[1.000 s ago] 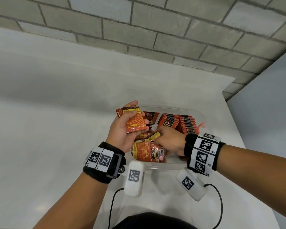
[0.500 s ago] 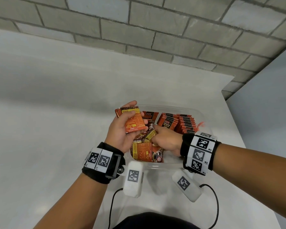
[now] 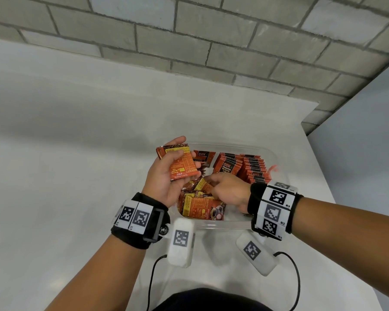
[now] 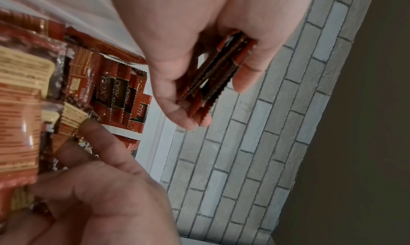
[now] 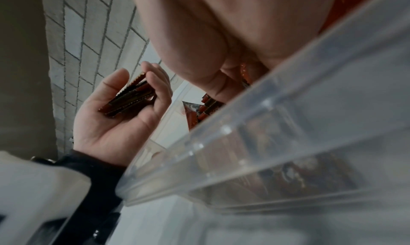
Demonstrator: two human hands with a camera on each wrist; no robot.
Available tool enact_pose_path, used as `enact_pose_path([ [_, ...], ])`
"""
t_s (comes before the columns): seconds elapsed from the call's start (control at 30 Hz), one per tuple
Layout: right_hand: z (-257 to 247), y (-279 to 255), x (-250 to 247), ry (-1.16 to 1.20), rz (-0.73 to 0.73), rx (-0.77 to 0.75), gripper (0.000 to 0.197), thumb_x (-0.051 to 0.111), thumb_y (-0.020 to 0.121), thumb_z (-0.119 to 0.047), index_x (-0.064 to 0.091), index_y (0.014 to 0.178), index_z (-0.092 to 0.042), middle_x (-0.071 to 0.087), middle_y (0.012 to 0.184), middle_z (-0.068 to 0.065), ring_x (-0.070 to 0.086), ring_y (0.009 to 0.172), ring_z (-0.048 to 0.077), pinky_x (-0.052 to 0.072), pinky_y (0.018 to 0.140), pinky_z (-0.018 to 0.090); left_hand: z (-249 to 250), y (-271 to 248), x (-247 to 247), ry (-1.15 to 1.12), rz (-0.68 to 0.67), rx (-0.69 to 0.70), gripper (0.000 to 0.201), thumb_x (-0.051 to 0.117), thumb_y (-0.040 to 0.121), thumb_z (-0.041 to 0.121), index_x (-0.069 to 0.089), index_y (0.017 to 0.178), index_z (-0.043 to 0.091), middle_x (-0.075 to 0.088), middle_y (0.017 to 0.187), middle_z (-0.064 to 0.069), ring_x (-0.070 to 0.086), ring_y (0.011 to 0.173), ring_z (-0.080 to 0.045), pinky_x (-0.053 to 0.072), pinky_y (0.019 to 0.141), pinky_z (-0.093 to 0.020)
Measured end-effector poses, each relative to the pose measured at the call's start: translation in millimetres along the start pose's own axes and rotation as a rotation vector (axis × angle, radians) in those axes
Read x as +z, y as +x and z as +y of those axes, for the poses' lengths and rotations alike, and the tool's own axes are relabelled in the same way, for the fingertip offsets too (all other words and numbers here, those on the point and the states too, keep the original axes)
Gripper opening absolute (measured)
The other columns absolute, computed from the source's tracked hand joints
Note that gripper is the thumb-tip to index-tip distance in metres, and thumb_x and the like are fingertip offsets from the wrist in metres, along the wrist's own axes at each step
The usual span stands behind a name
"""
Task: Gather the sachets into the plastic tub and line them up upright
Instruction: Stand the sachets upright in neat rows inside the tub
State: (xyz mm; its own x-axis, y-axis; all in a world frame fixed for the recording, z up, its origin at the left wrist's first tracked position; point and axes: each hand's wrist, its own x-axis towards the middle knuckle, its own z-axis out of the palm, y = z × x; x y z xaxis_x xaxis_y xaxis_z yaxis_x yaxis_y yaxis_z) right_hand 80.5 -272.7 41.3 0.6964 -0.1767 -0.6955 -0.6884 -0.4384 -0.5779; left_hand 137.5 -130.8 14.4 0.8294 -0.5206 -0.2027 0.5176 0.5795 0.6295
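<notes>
Far left: bare white table (image 3: 65,176), nothing of the task on it. Next, the left hand (image 3: 166,176), raised over the tub's left edge, fingers and thumb curled round a small stack of sachets (image 3: 181,163) held flat together, printed back toward the head camera. Seen edge-on in the wrist views (image 4: 213,75), several thin packets pressed face to face, crimped ends lined up between thumb and fingers.

Middle: a loose heap of sachets (image 3: 200,204) lying flat and askew in the near part of the clear plastic tub (image 3: 211,225). Right hand (image 3: 228,191) down in that heap, fingers bent toward a packet; whether actually pinching one or only touching cannot be told (fingertips hidden behind the knuckles, and the right wrist view mostly blocked by the tub wall).

Right: a tidy row of sachets (image 3: 254,169) standing upright, packed face to face along the far right side of the tub.

Handling, as a judgement: very light, thin, flexible foil-type packets with a slick surface, likely to slide over each other and fan out of a loose grip. Best taken by the flat faces, thumb on one side and fingers on the other, near the middle rather than at a crimped end. Probably no risk of breakage, more of slipping or toppling the standing row when a new batch goes in beside it.
</notes>
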Motion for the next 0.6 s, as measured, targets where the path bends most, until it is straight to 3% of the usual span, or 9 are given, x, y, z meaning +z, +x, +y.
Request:
enact_pose_path([
  [0.07,2,1,-1,-0.001,0.032,-0.003,0.047,0.050,0.088,0.005,0.052,0.132,-0.010,0.059,0.124,0.009,0.060,0.108,0.022,0.054,0.091,0.039,0,0,0,-0.001,0.001,-0.001,0.039,0.055,0.079,0.017,0.058,0.118,0.018,0.063,0.090,-0.014,0.063,0.074,-0.025,0.055,0.065,-0.036],
  [0.13,7,3,-3,0.021,0.074,0.012,0.043,0.056,0.086,0.004,0.055,0.127,-0.009,0.059,0.117,0.009,0.060,0.100,0.019,0.055,0.087,0.034,0,0,0,-0.004,0.001,0.000,0.037,0.055,0.081,0.015,0.059,0.118,0.017,0.063,0.090,-0.013,0.063,0.075,-0.026,0.055,0.065,-0.036],
  [0.27,12,2,-4,0.096,0.070,0.078,0.022,0.055,0.087,0.005,0.061,0.107,0.000,0.065,0.096,0.010,0.060,0.075,0.013,0.052,0.060,0.019,0,-1,-1,-0.008,0.000,-0.001,0.033,0.052,0.086,0.013,0.058,0.119,0.017,0.063,0.091,-0.013,0.064,0.075,-0.025,0.054,0.066,-0.036],
  [0.33,9,1,-3,0.088,0.049,0.083,0.016,0.053,0.088,0.005,0.063,0.099,-0.001,0.066,0.087,0.007,0.060,0.073,0.013,0.052,0.065,0.021,0,-1,-1,-0.006,0.000,-0.008,0.033,0.054,0.086,0.013,0.058,0.119,0.018,0.063,0.091,-0.013,0.064,0.075,-0.025,0.054,0.066,-0.036],
  [0.4,6,3,0,0.058,0.044,0.076,0.015,0.052,0.088,0.003,0.064,0.096,-0.001,0.067,0.088,0.011,0.060,0.076,0.016,0.051,0.071,0.025,0,0,0,-0.006,0.005,-0.007,0.033,0.055,0.085,0.013,0.058,0.118,0.017,0.062,0.091,-0.014,0.064,0.074,-0.025,0.054,0.066,-0.036],
  [0.53,-2,3,6,0.015,0.034,0.058,0.026,0.050,0.084,0.003,0.062,0.107,0.001,0.067,0.105,0.020,0.065,0.093,0.030,0.054,0.085,0.042,1,0,1,-0.004,0.003,0.001,0.037,0.057,0.081,0.014,0.059,0.117,0.017,0.063,0.089,-0.013,0.064,0.074,-0.025,0.055,0.065,-0.036],
  [0.6,-5,2,6,0.038,0.016,0.066,0.033,0.048,0.082,0.007,0.059,0.113,0.002,0.065,0.107,0.021,0.064,0.096,0.032,0.054,0.084,0.041,0,0,1,-0.003,0.005,0.003,0.035,0.057,0.083,0.013,0.058,0.118,0.017,0.062,0.090,-0.014,0.064,0.073,-0.025,0.055,0.065,-0.036],
])
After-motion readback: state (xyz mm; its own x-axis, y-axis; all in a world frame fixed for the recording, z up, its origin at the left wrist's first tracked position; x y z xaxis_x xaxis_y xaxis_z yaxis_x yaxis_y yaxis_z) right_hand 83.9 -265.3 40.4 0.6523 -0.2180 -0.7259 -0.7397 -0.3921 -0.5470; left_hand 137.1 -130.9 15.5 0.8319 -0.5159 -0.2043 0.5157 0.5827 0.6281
